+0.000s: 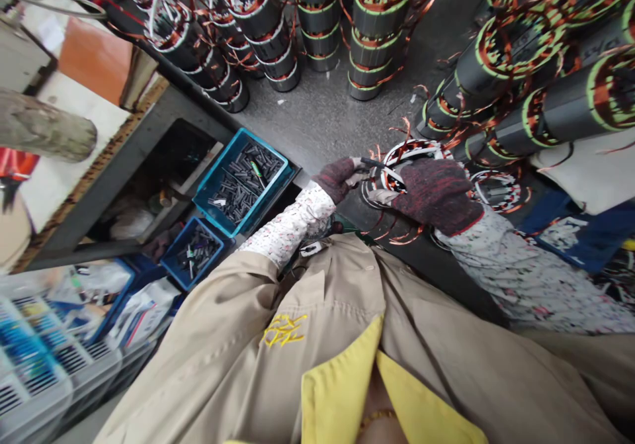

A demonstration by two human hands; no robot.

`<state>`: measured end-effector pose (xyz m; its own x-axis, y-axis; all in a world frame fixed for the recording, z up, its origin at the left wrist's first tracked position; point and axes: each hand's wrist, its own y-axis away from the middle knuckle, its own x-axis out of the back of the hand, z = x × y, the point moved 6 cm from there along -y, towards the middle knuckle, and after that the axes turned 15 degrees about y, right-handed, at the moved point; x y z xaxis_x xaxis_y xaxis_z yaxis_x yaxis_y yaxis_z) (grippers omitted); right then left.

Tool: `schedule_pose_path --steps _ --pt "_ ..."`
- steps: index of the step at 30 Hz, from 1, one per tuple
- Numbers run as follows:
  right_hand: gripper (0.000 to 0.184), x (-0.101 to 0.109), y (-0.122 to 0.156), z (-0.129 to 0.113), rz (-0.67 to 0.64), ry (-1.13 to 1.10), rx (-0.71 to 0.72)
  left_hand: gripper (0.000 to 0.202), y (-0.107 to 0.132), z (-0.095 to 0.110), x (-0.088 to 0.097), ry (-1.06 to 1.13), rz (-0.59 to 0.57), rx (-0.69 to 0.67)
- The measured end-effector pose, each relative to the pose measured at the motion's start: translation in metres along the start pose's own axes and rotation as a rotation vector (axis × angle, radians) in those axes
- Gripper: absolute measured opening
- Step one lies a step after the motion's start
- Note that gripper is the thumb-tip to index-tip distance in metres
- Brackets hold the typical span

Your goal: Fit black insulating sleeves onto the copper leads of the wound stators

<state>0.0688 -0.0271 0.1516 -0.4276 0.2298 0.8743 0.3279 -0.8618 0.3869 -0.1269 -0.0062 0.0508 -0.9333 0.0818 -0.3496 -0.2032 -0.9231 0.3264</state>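
Observation:
Both my hands wear dark knitted gloves and work at a motor stator [414,156] with copper windings and white wire loops, lying at the near edge of the grey bench [322,120]. My left hand [340,178] is closed in a pinch on a thin dark sleeve or tool at the stator's left rim. Over the stator's front lies my right hand [436,192], fingers curled and gripping it. The part of the stator under that hand is hidden.
Stacks of wound stators [270,34] stand at the bench's back, and more lie piled at right [536,93]. A blue tray of dark sleeves [243,179] sits left of my hands, a smaller blue tray [196,252] below it. Plastic bins [44,364] stand at lower left.

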Motion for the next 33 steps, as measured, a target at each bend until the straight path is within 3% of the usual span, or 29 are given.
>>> schedule_pose_path --steps 4,10,14,17,24,28,33 --pt "0.054 0.007 0.0 -0.005 -0.054 -0.031 0.045 0.028 0.012 0.002 0.006 0.047 0.11 -0.085" --pt "0.048 0.005 -0.001 -0.004 -0.069 0.026 0.071 0.027 0.011 -0.012 0.002 0.088 0.065 0.025" --pt "0.053 -0.001 0.002 0.001 -0.117 0.11 0.146 0.05 0.008 -0.027 0.022 0.174 0.16 0.108" --pt "0.053 -0.002 0.003 0.004 -0.161 0.171 0.191 0.049 0.012 -0.047 0.039 0.181 0.249 0.225" --pt "0.046 -0.002 0.001 0.008 -0.159 0.165 0.163 0.03 0.005 -0.072 0.034 0.347 0.15 0.327" --pt "0.044 -0.001 0.001 0.008 -0.179 0.185 0.14 0.03 -0.003 -0.071 0.04 0.259 0.127 0.325" --pt "0.04 0.006 0.001 0.004 -0.22 0.166 0.163 0.027 -0.004 -0.061 0.05 0.106 0.032 0.218"
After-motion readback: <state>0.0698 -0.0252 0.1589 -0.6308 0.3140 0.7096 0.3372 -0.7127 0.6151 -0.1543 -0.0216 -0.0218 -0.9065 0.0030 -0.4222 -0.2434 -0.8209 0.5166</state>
